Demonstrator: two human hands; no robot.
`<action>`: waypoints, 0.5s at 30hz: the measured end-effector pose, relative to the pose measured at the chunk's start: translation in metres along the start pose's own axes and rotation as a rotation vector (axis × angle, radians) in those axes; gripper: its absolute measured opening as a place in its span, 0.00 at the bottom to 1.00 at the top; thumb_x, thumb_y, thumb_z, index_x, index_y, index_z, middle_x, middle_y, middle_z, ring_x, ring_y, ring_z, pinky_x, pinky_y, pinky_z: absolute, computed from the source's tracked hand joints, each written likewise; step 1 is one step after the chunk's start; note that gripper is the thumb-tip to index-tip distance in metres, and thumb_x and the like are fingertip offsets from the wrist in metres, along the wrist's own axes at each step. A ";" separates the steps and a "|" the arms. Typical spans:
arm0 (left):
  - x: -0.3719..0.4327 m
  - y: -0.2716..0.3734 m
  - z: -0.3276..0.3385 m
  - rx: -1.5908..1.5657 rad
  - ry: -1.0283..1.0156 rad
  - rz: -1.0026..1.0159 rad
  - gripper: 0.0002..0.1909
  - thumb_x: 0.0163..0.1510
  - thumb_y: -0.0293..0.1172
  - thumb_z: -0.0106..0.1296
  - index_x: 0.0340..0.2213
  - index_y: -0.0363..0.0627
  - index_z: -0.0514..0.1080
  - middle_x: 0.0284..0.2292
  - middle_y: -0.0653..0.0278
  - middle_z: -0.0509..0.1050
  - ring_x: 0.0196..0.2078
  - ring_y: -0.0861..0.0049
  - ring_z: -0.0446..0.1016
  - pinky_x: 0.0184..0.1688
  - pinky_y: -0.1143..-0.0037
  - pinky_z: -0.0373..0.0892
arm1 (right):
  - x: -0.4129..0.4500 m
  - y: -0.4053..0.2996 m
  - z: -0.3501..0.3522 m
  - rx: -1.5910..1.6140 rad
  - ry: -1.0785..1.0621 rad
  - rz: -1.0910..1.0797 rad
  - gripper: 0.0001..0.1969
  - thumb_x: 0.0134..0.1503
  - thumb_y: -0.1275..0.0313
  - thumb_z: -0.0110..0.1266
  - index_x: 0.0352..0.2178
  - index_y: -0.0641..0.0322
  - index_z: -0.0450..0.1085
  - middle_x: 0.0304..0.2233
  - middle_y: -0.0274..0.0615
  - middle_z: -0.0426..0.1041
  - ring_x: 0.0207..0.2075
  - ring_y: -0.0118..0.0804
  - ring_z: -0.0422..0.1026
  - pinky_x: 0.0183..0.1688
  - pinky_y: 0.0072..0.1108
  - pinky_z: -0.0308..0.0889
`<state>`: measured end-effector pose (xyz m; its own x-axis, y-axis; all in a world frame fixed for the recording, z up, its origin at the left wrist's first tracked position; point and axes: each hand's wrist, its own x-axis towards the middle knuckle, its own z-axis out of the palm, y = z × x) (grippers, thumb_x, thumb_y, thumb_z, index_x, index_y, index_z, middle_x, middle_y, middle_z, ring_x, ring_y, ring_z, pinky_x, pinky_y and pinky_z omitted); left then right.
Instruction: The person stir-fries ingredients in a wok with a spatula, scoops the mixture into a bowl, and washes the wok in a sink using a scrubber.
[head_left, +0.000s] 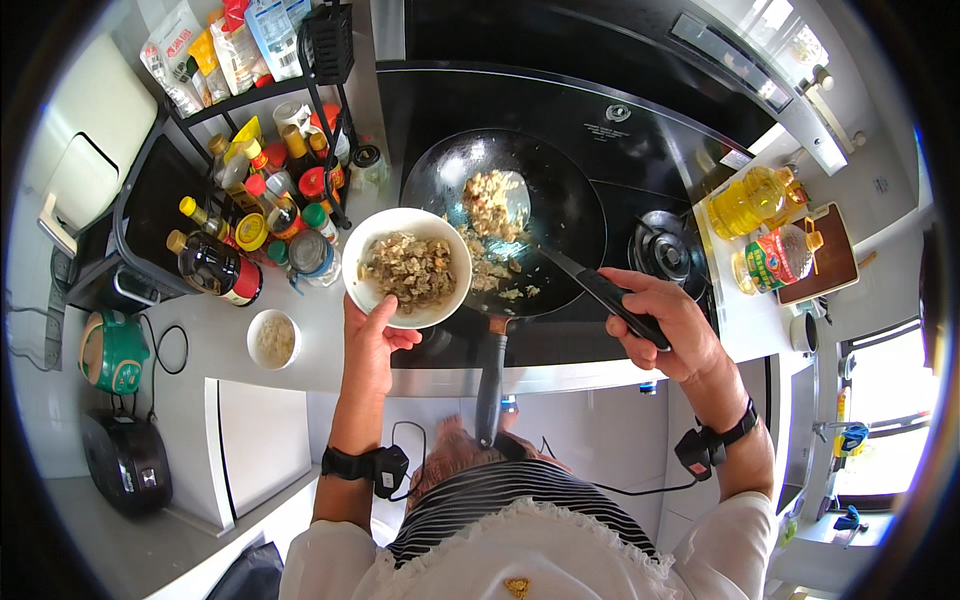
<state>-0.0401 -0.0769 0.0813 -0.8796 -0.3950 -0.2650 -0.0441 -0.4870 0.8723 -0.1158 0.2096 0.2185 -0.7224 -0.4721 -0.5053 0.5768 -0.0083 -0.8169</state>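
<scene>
My left hand (377, 330) holds a white bowl (355, 291) of chopped, cooked food by its near rim, just left of the wok (577, 217) and partly over its edge. In my right hand (664, 322) is the black handle of a metal spatula (559, 259); its blade lies inside the wok under a heap of chopped food (489, 199). More bits of food (487, 270) are scattered on the wok's near side, partly hidden by the bowl. The wok's long handle (491, 382) points towards me.
A small white bowl (274, 340) with pale contents stands on the left counter. Sauce bottles and jars crowd beside a black rack (247, 96). A bare gas burner (664, 251) lies right of the wok, with oil bottles (752, 202) beyond. A green appliance (114, 352) stands far left.
</scene>
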 end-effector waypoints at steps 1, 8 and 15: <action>0.001 0.001 0.003 0.028 -0.015 -0.015 0.24 0.50 0.33 0.47 0.47 0.45 0.53 0.33 0.58 0.70 0.17 0.77 0.71 0.16 0.83 0.67 | -0.005 -0.001 0.001 -0.094 -0.009 -0.049 0.26 0.51 0.77 0.35 0.53 0.74 0.47 0.21 0.43 0.66 0.11 0.23 0.59 0.14 0.12 0.55; 0.016 -0.013 0.024 0.047 -0.077 -0.052 0.23 0.51 0.37 0.48 0.45 0.45 0.55 0.27 0.60 0.71 0.16 0.77 0.70 0.16 0.82 0.67 | -0.046 0.005 0.031 -0.521 0.056 -0.133 0.27 0.48 0.83 0.38 0.53 0.70 0.51 0.20 0.38 0.66 0.13 0.23 0.63 0.17 0.13 0.57; 0.021 -0.018 0.040 -0.005 -0.144 -0.060 0.27 0.51 0.43 0.49 0.47 0.47 0.52 0.28 0.61 0.72 0.15 0.80 0.70 0.15 0.84 0.66 | -0.050 0.051 0.021 -1.334 0.097 -0.621 0.29 0.45 0.83 0.45 0.52 0.70 0.51 0.21 0.50 0.69 0.18 0.42 0.70 0.22 0.26 0.67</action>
<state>-0.0764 -0.0451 0.0771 -0.9344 -0.2495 -0.2542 -0.0962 -0.5106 0.8544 -0.0420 0.2143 0.2076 -0.7705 -0.6361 0.0416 -0.5589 0.6426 -0.5241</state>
